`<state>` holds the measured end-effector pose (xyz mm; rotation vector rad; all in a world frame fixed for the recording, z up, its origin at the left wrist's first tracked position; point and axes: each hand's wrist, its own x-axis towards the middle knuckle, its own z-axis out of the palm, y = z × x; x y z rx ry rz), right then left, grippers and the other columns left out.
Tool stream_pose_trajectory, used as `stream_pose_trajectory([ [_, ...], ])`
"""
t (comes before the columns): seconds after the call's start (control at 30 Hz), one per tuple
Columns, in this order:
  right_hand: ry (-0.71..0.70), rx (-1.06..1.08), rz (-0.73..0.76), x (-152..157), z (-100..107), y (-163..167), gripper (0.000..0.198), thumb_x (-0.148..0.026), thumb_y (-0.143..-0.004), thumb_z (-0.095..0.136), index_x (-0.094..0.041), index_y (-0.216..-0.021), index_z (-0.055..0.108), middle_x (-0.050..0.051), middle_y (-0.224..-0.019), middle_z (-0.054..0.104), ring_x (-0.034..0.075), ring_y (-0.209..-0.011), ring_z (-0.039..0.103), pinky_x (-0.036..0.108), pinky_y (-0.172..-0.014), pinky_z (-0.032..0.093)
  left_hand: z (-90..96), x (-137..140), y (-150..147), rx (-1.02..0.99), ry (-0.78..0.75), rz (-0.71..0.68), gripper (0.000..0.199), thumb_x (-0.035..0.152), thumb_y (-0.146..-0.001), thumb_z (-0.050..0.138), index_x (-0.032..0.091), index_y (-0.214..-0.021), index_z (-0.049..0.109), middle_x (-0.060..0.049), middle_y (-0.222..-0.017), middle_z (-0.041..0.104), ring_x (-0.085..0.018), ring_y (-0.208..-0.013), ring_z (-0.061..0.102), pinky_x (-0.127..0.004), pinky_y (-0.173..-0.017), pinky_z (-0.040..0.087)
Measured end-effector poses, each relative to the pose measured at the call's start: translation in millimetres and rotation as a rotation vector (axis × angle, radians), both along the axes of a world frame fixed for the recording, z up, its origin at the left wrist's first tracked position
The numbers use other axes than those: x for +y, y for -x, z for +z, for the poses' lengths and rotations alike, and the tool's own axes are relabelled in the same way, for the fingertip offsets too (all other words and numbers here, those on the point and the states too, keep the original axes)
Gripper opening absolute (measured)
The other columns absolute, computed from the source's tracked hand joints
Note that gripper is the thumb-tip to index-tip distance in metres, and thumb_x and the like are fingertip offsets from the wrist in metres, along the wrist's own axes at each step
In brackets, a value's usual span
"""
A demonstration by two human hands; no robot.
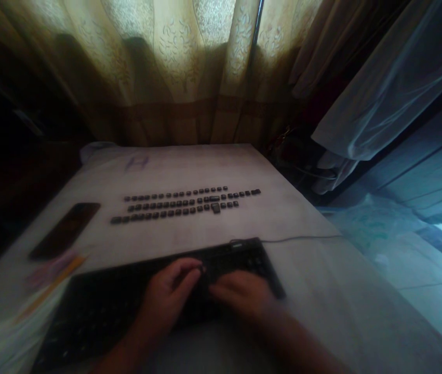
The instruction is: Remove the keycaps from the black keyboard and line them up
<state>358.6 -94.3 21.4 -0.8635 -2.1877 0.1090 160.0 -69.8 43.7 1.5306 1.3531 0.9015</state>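
Observation:
A black computer keyboard [104, 296] lies slanted across the near part of the table. Above its middle, the thumb and forefinger of my left hand [170, 288] are pinched on a small dark piece that looks like a keycap [203, 269]. Just to the right, my right hand [244, 292] is closed over the keyboard's right part. Its fingertips are blurred, so whatever they hold cannot be made out. Beyond the keyboard, loose black keycaps [171, 213] are laid out in three rows, a few larger ones among them.
At the left lies a dark phone [67, 228]. Nearer me are a pinkish item [51, 270] and an orange-yellow stick [51, 291], both blurred. The keyboard's cable [302, 239] runs off the right edge of the white-covered table [322, 291]. Curtains [177, 67] hang behind.

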Motion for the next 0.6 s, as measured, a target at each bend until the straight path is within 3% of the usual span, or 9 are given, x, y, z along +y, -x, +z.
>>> stream_pose_trajectory([
  [0.17, -0.022, -0.154, -0.12, 5.0, 1.7, 2.5, 0.022, -0.017, -0.097, 0.045, -0.016, -0.097, 0.067, 0.007, -0.083, 0.067, 0.017, -0.068, 0.058, 0.029, -0.059, 0.046, -1.3, -2.4, -2.6, -0.045, 0.03, -0.041, 0.019, 0.036, -0.077, 0.062, 0.022, -0.089, 0.068, -0.002, -0.086, 0.074, -0.019, -0.082, 0.07, -0.029, -0.076, 0.056],
  [0.33, -0.002, -0.147, -0.106, 4.0, 2.8, 3.4, 0.018, -0.018, -0.095, 0.048, -0.018, -0.092, 0.066, 0.003, -0.077, 0.066, 0.017, -0.067, 0.058, 0.029, -0.058, 0.045, -1.7, -2.3, -2.9, -0.047, 0.042, -0.072, 0.017, 0.035, -0.078, 0.062, 0.021, -0.086, 0.067, -0.003, -0.083, 0.073, -0.019, -0.08, 0.068, -0.028, -0.075, 0.054],
  [0.5, -0.059, 0.047, -0.143, -0.2, 12.4, 1.8, 0.022, -0.018, -0.093, 0.051, -0.017, -0.112, 0.061, 0.008, -0.092, 0.069, 0.017, -0.081, 0.063, 0.028, -0.069, 0.051, 3.7, -7.6, -7.6, -0.14, 0.145, -0.143, 0.017, 0.034, -0.075, 0.064, 0.019, -0.082, 0.067, -0.002, -0.079, 0.071, -0.019, -0.076, 0.066, -0.027, -0.071, 0.052],
  [0.6, -0.083, 0.069, -0.114, -2.3, 16.4, 4.3, 0.027, -0.023, -0.092, 0.056, -0.02, -0.119, 0.059, 0.005, -0.088, 0.069, 0.015, -0.077, 0.064, 0.026, -0.067, 0.052, 3.5, -12.5, -10.9, -0.193, 0.206, -0.209, 0.016, 0.034, -0.076, 0.065, 0.019, -0.082, 0.066, -0.003, -0.08, 0.07, -0.019, -0.077, 0.065, -0.027, -0.071, 0.051],
])
